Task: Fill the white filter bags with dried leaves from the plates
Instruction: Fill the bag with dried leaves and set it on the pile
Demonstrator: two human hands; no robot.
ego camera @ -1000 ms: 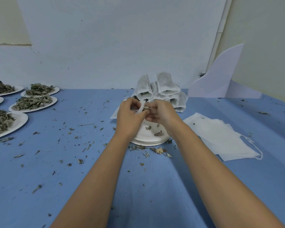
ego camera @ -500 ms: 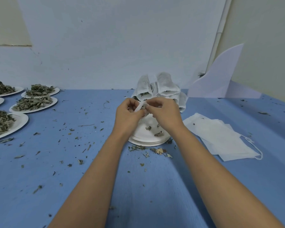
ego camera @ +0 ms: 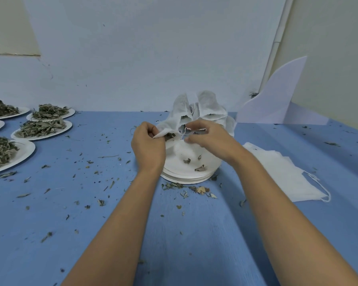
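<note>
Over a stack of white plates [ego camera: 186, 174] with a few leaf scraps, my left hand [ego camera: 148, 145] pinches the edge of a white filter bag [ego camera: 167, 134] with dried leaves showing at its mouth. My right hand [ego camera: 207, 135] pinches the bag's drawstring on the other side. Behind my hands stands a pile of filled filter bags [ego camera: 205, 108]. Flat empty filter bags [ego camera: 281, 172] lie to the right. Plates heaped with dried leaves [ego camera: 41, 129] sit at the far left.
Loose leaf crumbs [ego camera: 184, 187] are scattered over the blue tabletop [ego camera: 91, 223]. A white curved card [ego camera: 277, 98] leans against the wall at back right. The wall runs close behind the bag pile.
My hands have drawn apart a little, the left moving left and the right moving right, so the bag's mouth and its leaves now show between them.
</note>
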